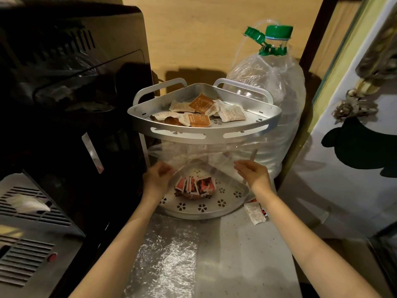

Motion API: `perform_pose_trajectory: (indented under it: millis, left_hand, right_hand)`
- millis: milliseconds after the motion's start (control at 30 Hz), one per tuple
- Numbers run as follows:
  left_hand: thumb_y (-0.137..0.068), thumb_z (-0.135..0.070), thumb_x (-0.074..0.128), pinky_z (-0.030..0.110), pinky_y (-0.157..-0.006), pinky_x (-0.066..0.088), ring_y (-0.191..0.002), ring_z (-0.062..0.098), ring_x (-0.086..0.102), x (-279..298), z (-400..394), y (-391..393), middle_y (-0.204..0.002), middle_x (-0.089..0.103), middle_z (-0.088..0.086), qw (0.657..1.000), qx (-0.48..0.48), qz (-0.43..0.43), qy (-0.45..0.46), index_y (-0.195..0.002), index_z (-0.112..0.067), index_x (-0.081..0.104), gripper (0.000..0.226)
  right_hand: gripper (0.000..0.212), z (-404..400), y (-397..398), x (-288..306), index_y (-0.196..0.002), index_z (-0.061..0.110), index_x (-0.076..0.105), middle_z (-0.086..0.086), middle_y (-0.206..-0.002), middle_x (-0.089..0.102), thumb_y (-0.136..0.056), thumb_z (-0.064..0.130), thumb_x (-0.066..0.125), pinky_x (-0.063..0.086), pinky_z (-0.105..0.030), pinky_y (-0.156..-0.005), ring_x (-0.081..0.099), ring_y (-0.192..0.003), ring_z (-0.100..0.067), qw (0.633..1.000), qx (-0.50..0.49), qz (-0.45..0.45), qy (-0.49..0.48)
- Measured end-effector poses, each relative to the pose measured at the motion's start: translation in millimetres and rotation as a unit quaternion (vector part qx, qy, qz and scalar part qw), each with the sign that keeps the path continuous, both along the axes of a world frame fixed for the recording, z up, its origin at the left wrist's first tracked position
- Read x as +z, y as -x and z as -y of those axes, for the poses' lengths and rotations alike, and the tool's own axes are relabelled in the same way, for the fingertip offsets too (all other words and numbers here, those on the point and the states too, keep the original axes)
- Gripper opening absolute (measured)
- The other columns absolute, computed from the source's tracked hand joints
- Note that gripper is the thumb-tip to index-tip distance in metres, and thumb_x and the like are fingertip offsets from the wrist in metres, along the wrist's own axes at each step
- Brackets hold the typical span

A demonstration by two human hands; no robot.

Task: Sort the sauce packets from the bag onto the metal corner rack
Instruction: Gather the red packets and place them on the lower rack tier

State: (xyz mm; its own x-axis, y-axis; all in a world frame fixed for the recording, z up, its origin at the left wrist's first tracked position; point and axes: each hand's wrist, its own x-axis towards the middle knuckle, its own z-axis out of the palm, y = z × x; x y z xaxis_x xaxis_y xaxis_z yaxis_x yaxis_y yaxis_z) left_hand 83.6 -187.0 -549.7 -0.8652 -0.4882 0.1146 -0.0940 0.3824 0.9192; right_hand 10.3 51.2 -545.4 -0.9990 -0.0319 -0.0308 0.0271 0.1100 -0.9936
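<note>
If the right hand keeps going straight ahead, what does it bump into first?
Probably the clear bag that the right hand is already pinching; past it, likely the rack leg, then the water jug. Depth is hard to judge.

Home kitchen corner: water jug (272, 87), black appliance (71, 82), countertop (236, 254).

Metal corner rack (204, 134): two-tier, silver, quarter-round, upright at the worktop's back edge. Sauce packets: orange-and-white packets (198, 111) scattered flat across the upper shelf, a red-and-white bundle (194, 186) on edge on the perforated lower shelf, and loose packets (256, 211) on the worktop just beside the rack's right foot. Bag (199, 155): clear thin plastic, held spread open between the two shelves.
</note>
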Motion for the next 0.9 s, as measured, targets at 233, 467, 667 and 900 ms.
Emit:
perform_pose_trajectory:
  millis: [233, 467, 667, 900]
  left_hand:
    - [-0.083, -0.009, 0.063, 0.016, -0.068, 0.046, -0.080, 0.008, 0.063, 8, 10, -11, -0.089, 0.068, 0.002, 0.998, 0.021, -0.050, 0.009, -0.097, -0.001, 0.066, 0.017]
    - [-0.079, -0.009, 0.062, 0.047, -0.072, 0.050, -0.078, 0.034, 0.063, 30, 15, -47, -0.072, 0.062, 0.010, 0.995, -0.009, -0.096, -0.017, -0.077, -0.009, 0.068, 0.006]
    - [-0.079, -0.013, 0.068, 0.012, -0.071, 0.051, -0.077, -0.003, 0.065, 56, 2, -70, -0.076, 0.071, -0.014, 0.992, -0.078, -0.099, -0.031, -0.089, -0.013, 0.071, 0.010]
    - [-0.082, -0.006, 0.063, 0.006, -0.056, 0.046, -0.061, -0.006, 0.064, 57, -3, -82, -0.062, 0.070, -0.019, 0.982, -0.145, -0.099, -0.073, -0.078, -0.017, 0.067, 0.012]
  right_hand:
    - [0.009, -9, -8, 11, -0.090, 0.007, 0.066, -0.003, -0.084, 0.064, -0.082, 0.004, 0.064, 0.047, -0.020, -0.076, 0.062, -0.086, -0.019, 0.998, -0.043, -0.035, -0.003]
    - [0.031, -32, -21, 25, -0.119, -0.004, 0.056, -0.019, -0.124, 0.058, -0.089, -0.004, 0.048, 0.038, -0.007, -0.078, 0.052, -0.115, -0.032, 0.992, -0.035, -0.060, -0.106]
    - [0.009, -44, -49, 45, -0.082, 0.015, 0.069, 0.007, -0.077, 0.066, -0.079, 0.007, 0.067, 0.046, -0.012, -0.077, 0.061, -0.081, -0.012, 0.996, -0.019, -0.080, -0.022]
    - [0.007, -72, -74, 54, -0.088, 0.018, 0.068, 0.005, -0.085, 0.068, -0.085, 0.016, 0.062, 0.047, -0.013, -0.071, 0.062, -0.078, -0.001, 0.988, 0.062, -0.115, -0.079]
